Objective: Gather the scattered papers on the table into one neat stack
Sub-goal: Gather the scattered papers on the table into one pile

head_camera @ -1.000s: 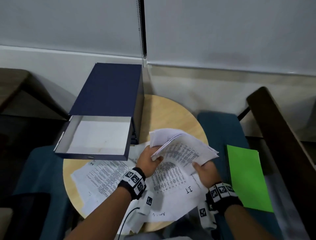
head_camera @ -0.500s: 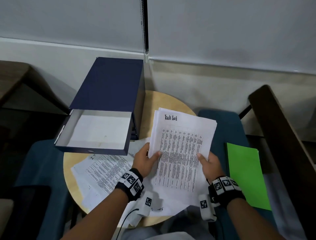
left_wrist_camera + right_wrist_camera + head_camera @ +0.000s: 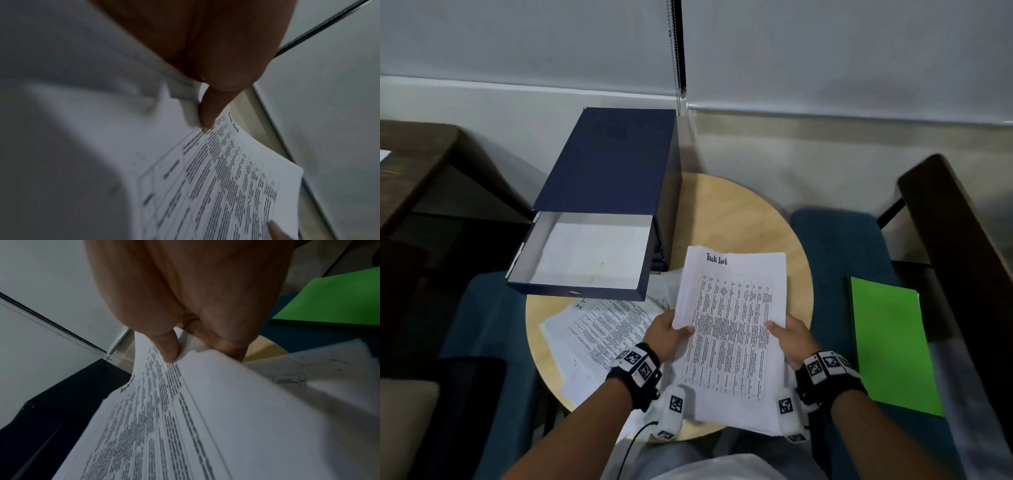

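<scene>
I hold a sheaf of printed papers (image 3: 732, 329) headed "Task list" above the round wooden table (image 3: 736, 219). My left hand (image 3: 671, 334) pinches its left edge, thumb on top, and my right hand (image 3: 786, 337) pinches the right edge the same way. In the left wrist view the thumb (image 3: 207, 113) presses on the printed sheet (image 3: 216, 186). The right wrist view shows my thumb (image 3: 168, 347) on the papers (image 3: 164, 426). More loose printed sheets (image 3: 606, 329) lie spread on the table to the left, under my left wrist.
A dark blue box file (image 3: 606, 192) stands at the table's back left with its open tray (image 3: 585, 257) toward me. A green folder (image 3: 890, 342) lies on the blue seat (image 3: 832, 246) to the right. Dark wooden furniture flanks both sides.
The sheaf went from fanned and tilted to squared up and upright in both hands. It has since moved slightly toward me and lower over the table.
</scene>
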